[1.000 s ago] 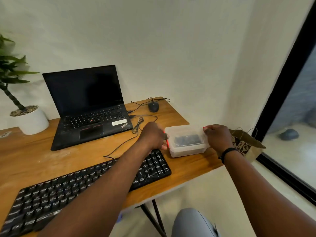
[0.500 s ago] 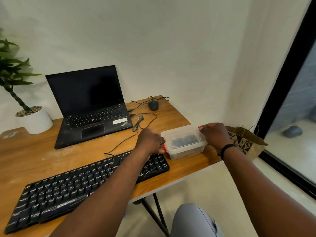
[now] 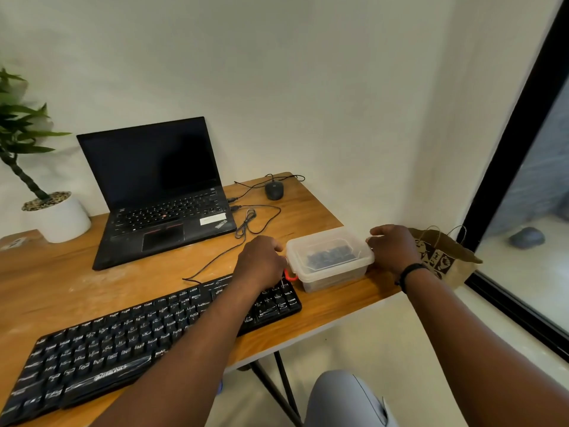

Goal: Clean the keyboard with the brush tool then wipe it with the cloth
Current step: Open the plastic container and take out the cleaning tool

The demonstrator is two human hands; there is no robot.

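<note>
Head view. Step in hand, likely: unlatch lidded container [image 3: 331, 260], centre right of frame, to reach cleaning kit. Left hand [image 3: 261, 261] fingers curled at red clip [image 3: 289, 275]; right hand [image 3: 392, 246] fingers curled over opposite lid edge. Advice: release both clips evenly, steady box, lift lid straight. Container translucent plastic, rounded corners; dark contents indistinct. Keyboard [image 3: 123, 340] lower left, black, glossy keys, on wooden desk [image 3: 308, 211].
</note>
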